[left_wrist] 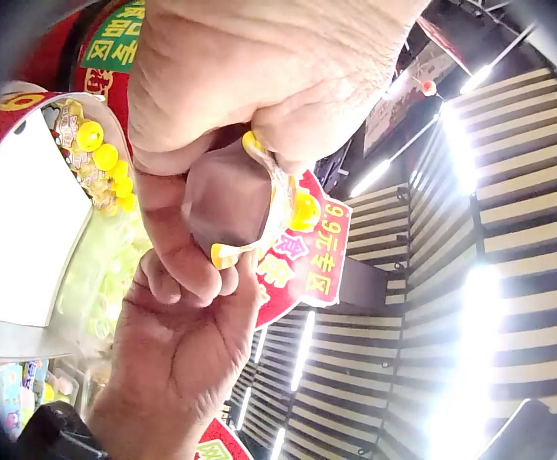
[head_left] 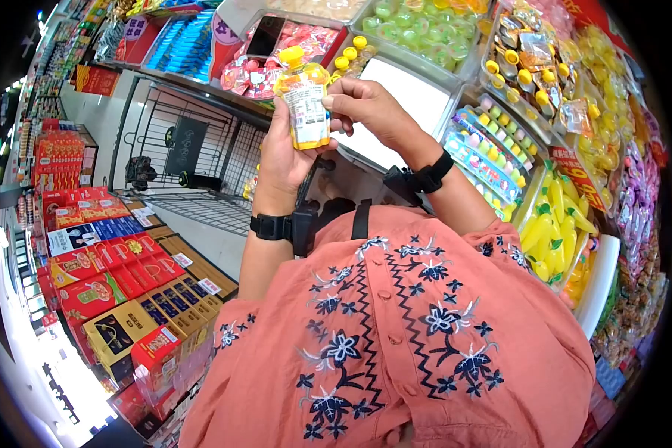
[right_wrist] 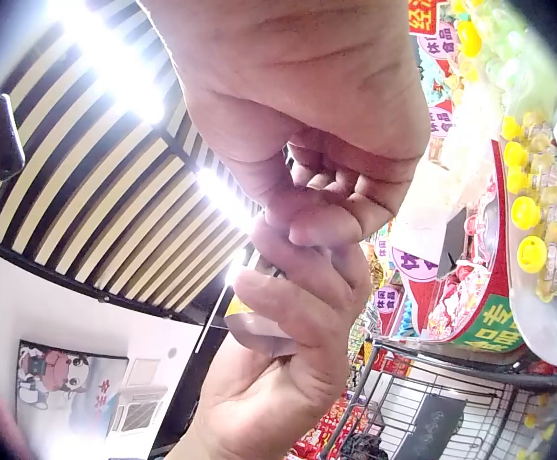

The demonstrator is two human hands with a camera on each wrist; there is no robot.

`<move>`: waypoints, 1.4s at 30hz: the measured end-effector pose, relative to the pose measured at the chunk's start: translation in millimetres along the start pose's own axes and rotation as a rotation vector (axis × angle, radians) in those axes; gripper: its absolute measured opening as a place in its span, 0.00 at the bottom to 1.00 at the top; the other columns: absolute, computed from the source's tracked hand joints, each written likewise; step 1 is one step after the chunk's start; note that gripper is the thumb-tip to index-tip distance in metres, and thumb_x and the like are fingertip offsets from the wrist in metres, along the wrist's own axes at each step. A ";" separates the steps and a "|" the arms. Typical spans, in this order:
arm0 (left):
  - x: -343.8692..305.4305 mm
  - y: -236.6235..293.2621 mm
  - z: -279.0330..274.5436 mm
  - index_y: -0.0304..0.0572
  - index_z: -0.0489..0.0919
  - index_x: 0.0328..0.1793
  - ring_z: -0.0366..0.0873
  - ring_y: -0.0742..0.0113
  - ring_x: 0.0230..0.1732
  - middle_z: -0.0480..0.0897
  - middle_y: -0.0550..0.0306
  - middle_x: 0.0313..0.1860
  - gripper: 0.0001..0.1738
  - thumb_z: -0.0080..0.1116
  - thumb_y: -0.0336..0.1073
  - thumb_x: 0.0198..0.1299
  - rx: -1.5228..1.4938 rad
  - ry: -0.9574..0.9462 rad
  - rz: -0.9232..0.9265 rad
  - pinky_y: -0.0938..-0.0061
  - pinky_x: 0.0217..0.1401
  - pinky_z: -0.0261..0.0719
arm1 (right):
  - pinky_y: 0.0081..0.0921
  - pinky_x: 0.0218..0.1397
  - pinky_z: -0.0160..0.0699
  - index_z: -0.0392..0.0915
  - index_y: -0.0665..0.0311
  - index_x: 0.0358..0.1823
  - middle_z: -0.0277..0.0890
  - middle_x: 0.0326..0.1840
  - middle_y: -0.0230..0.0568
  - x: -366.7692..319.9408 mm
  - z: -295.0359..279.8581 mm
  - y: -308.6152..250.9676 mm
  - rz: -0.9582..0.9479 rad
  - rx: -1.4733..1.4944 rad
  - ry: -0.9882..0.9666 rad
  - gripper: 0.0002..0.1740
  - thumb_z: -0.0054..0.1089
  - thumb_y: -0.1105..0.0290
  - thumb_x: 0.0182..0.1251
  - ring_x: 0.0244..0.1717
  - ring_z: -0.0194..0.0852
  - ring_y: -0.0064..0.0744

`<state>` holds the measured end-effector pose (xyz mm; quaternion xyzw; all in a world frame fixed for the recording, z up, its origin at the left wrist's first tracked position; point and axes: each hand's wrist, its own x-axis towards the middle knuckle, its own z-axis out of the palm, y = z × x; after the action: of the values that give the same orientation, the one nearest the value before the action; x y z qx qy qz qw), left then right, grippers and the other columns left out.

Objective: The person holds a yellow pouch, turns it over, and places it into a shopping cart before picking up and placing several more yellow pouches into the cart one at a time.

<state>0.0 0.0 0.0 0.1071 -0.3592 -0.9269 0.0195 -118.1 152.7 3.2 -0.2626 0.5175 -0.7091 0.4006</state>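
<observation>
A yellow-capped pouch (head_left: pixel 306 112) with a white printed label stands upright in the left hand (head_left: pixel 282 153), cap at the top. The left thumb lies along its left edge, and the other fingers are behind it. At the pouch's right edge is the right hand (head_left: pixel 369 112), its thumb and forefinger pinching that edge. In the left wrist view the pouch's bottom (left_wrist: pixel 228 196) faces the camera between both hands. The right wrist view shows the fingers of both hands meeting, with most of the pouch hidden.
A wire shopping cart (head_left: pixel 201 142) stands at the left. Beyond the hands, a phone (head_left: pixel 266 37) lies on pink candy packs. Behind the right forearm is a white board (head_left: pixel 403 97); candy bins (head_left: pixel 418 33) surround it. Red boxes (head_left: pixel 104 272) are stacked at the left.
</observation>
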 end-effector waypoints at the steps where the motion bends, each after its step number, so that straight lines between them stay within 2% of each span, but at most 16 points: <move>1: -0.7 0.6 1.8 0.37 0.68 0.72 0.87 0.56 0.47 0.84 0.48 0.54 0.38 0.27 0.63 0.78 0.020 0.019 0.006 0.65 0.39 0.90 | 0.16 0.28 0.72 0.80 0.62 0.38 0.78 0.27 0.27 -0.2 1.7 -0.5 -0.003 0.009 0.009 0.11 0.62 0.61 0.72 0.25 0.73 0.15; 5: -1.2 3.3 12.0 0.35 0.69 0.70 0.87 0.57 0.46 0.83 0.48 0.54 0.38 0.28 0.63 0.78 0.169 0.095 0.092 0.66 0.38 0.91 | 0.15 0.28 0.71 0.80 0.62 0.38 0.78 0.26 0.27 3.5 2.1 -0.2 -0.017 -0.014 0.018 0.11 0.62 0.61 0.72 0.25 0.73 0.15; 11: -5.8 5.9 22.3 0.33 0.69 0.69 0.87 0.56 0.45 0.83 0.46 0.53 0.37 0.31 0.62 0.78 0.230 0.182 0.188 0.65 0.40 0.92 | 0.15 0.28 0.71 0.77 0.62 0.41 0.79 0.28 0.27 3.0 6.4 0.1 -0.038 -0.033 -0.054 0.11 0.65 0.62 0.71 0.27 0.77 0.15; 17: -8.7 7.9 23.8 0.32 0.68 0.69 0.87 0.54 0.45 0.83 0.45 0.53 0.37 0.31 0.61 0.78 0.228 0.173 0.194 0.65 0.40 0.92 | 0.16 0.32 0.73 0.78 0.62 0.45 0.80 0.33 0.28 1.8 8.0 -0.4 0.001 -0.050 -0.081 0.12 0.67 0.62 0.69 0.30 0.76 0.14; 32: -9.5 6.7 23.0 0.31 0.67 0.69 0.87 0.55 0.45 0.82 0.45 0.53 0.37 0.30 0.61 0.79 0.223 0.186 0.211 0.66 0.39 0.93 | 0.15 0.32 0.73 0.78 0.62 0.45 0.81 0.33 0.28 0.4 8.6 0.2 0.005 -0.050 -0.079 0.11 0.66 0.63 0.70 0.30 0.78 0.14; 35: -8.8 6.7 23.6 0.31 0.67 0.69 0.87 0.55 0.44 0.83 0.44 0.53 0.37 0.30 0.60 0.79 0.227 0.186 0.207 0.66 0.39 0.93 | 0.14 0.30 0.73 0.77 0.62 0.41 0.80 0.31 0.28 0.7 8.4 0.6 -0.010 -0.029 -0.072 0.11 0.67 0.63 0.69 0.29 0.79 0.15; 42: -8.0 7.0 26.8 0.30 0.68 0.69 0.88 0.55 0.43 0.83 0.44 0.52 0.37 0.30 0.60 0.79 0.249 0.190 0.201 0.66 0.38 0.93 | 0.15 0.31 0.73 0.77 0.62 0.42 0.80 0.32 0.27 0.0 6.8 -0.4 0.002 -0.042 -0.066 0.11 0.66 0.63 0.70 0.29 0.78 0.14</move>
<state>1.8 13.5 25.4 0.1593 -0.4765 -0.8544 0.1326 -112.9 149.2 5.8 -0.2938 0.5192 -0.6884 0.4126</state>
